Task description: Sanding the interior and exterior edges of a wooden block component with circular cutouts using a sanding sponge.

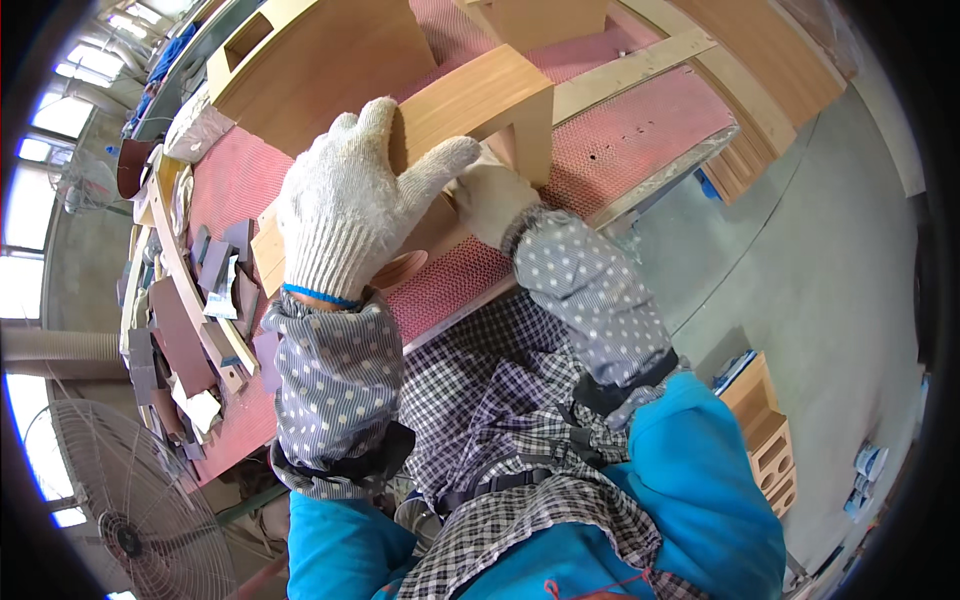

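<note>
A light wooden box-like piece (475,100) with a cut-out opening lies on the red textured bench in front of me. Against its left end is my left hand (345,205), in a white knit glove with a blue cuff edge. Its thumb stretches to the right, apart from the fingers, and nothing shows in its grasp. My right hand (495,200), in a pale glove, is beside the piece's near side, just beyond the left thumb. Its fingers are mostly hidden. Below the left hand, part of a flat wooden piece with a rounded end (402,270) shows.
A larger wooden box (320,65) stands behind on the bench (640,130). At left lie sandpaper-like scraps (180,335) and a long wooden strip (190,280). A big fan (125,530) stands lower left. Wooden pieces with holes (770,450) are on the floor at right.
</note>
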### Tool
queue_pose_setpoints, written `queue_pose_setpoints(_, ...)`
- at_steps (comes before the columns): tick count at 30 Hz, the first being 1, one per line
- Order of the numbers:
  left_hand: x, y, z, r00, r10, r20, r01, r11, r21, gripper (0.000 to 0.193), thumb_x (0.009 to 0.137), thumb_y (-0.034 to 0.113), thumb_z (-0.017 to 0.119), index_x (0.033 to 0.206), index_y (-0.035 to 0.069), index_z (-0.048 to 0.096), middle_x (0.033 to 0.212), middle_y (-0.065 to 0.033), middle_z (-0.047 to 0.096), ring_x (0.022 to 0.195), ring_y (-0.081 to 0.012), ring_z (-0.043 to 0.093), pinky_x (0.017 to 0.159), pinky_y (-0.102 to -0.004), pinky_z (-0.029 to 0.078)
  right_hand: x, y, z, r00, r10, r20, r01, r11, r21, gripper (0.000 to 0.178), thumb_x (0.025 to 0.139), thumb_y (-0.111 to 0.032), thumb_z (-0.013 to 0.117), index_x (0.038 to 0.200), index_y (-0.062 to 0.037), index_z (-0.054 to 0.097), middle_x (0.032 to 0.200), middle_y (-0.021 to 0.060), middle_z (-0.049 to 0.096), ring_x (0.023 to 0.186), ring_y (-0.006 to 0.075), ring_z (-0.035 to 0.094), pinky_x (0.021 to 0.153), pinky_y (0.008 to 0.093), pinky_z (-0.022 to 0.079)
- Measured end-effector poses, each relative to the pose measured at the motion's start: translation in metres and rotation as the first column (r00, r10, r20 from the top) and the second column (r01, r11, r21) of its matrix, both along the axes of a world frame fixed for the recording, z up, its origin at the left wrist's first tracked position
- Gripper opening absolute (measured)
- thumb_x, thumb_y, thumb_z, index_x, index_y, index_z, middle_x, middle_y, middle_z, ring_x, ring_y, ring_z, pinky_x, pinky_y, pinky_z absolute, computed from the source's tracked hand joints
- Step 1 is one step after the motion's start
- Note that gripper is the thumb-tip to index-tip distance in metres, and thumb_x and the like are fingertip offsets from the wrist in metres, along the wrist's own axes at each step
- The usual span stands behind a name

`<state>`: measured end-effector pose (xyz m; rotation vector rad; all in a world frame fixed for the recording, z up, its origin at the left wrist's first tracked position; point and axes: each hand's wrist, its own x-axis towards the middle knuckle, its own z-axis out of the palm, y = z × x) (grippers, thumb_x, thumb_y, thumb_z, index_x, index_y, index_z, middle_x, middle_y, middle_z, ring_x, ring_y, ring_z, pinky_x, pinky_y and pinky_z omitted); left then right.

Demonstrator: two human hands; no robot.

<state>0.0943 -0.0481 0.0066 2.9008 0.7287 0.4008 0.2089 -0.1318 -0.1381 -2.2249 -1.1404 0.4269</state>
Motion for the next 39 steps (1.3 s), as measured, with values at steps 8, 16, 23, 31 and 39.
queue_pose_setpoints(8,-0.008,-0.002,0.002,0.999,-0.009,0.04,0.006,0.997,0.074,0.076,0.085,0.07,0.066,0.114,-0.001,0.066,0.095,-0.0214,0.068,0.091,-0.0389,0.07,0.077,-0.048,0.055,-0.037,-0.045,-0.02,0.985,0.098,-0.14,-0.012,0.858,0.513,0.043,0.105,-0.021,0.049,0.142,-0.0001,0.052,0.129,0.024,0.065,0.124,0.0382,0.06,0.104,0.0419,0.047)
queue_pose_setpoints(16,-0.011,0.006,-0.004,0.998,-0.006,0.055,0.001,0.996,0.089,0.075,0.085,0.068,0.067,0.116,-0.001,0.066,0.097,-0.0213,0.069,0.091,-0.0393,0.07,0.077,-0.0473,0.056,-0.028,-0.009,0.022,0.648,0.08,-0.757,0.21,0.937,0.279,0.041,0.107,-0.024,0.047,0.132,0.0055,0.06,0.113,0.0234,0.071,0.111,0.0312,0.067,0.101,0.0372,0.048)
queue_pose_setpoints(23,-0.008,0.0,-0.002,0.995,-0.051,0.089,0.039,0.99,0.132,0.066,0.093,0.063,0.06,0.114,0.001,0.066,0.095,-0.0225,0.069,0.089,-0.0423,0.068,0.075,-0.049,0.053,-0.04,-0.034,0.005,0.553,0.338,-0.761,0.289,0.779,0.556,0.045,0.106,-0.018,0.045,0.145,0.002,0.053,0.142,0.0145,0.06,0.132,0.0214,0.054,0.115,0.033,0.039)
queue_pose_setpoints(31,-0.016,0.013,-0.004,0.984,-0.169,0.051,0.158,0.972,0.171,0.034,0.102,0.026,0.052,0.12,-0.001,0.063,0.112,-0.0231,0.067,0.101,-0.0402,0.067,0.085,-0.045,0.054,-0.064,-0.027,-0.015,0.613,0.409,-0.676,0.356,0.62,0.699,0.045,0.107,-0.02,0.046,0.146,0.0011,0.052,0.143,0.0161,0.06,0.134,0.0244,0.053,0.116,0.034,0.037)
queue_pose_setpoints(39,-0.008,0.008,-0.001,0.981,-0.187,-0.042,0.191,0.935,0.298,0.023,0.099,0.017,0.054,0.114,0.003,0.064,0.111,-0.0174,0.067,0.097,-0.0372,0.068,0.079,-0.0437,0.056,-0.021,-0.011,0.034,0.638,0.172,-0.75,0.123,0.939,0.32,0.048,0.104,-0.023,0.05,0.144,0.0038,0.052,0.141,0.0199,0.06,0.131,0.0279,0.056,0.114,0.0362,0.04)
